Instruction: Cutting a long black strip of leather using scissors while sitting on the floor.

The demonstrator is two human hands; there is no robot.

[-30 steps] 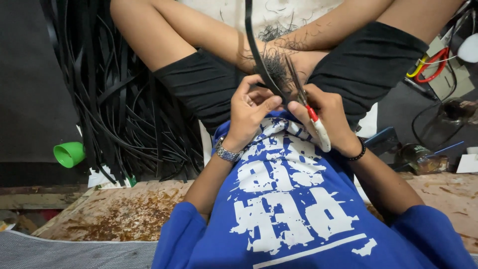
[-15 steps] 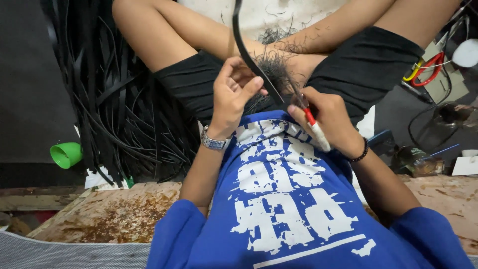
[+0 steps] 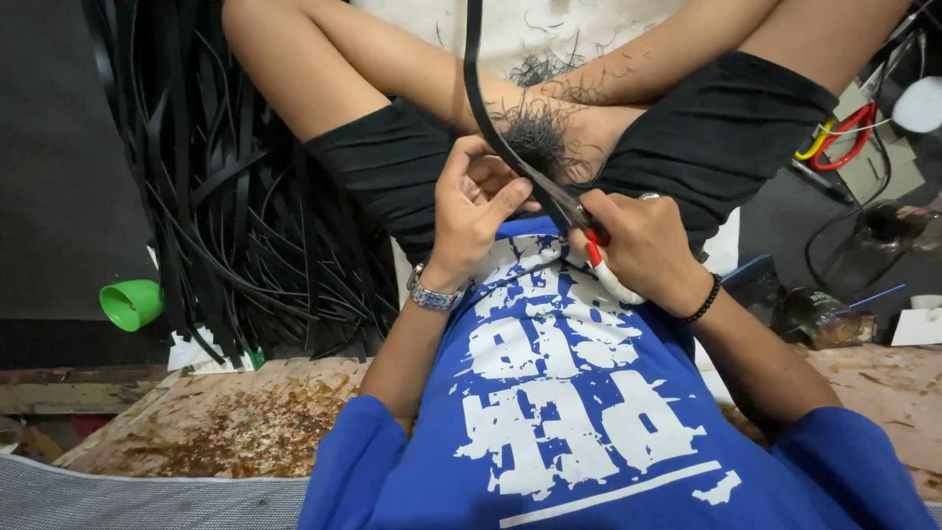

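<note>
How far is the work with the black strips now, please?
Done: black shavings lie on the lap. In hand: the left hand holds one black strip; the right hand grips a red-and-white cutting tool against it. Left: a large pile of strips beside the leg.

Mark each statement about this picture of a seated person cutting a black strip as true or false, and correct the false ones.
1. The left hand pinches a long black strip. True.
2. The right hand holds a hammer. False: it holds scissors with a red and white handle.
3. A green cup lies on the left. True.
4. The pile of black strips lies at the right. False: it is left of the legs.
5. The left wrist bears a watch. True.
</note>
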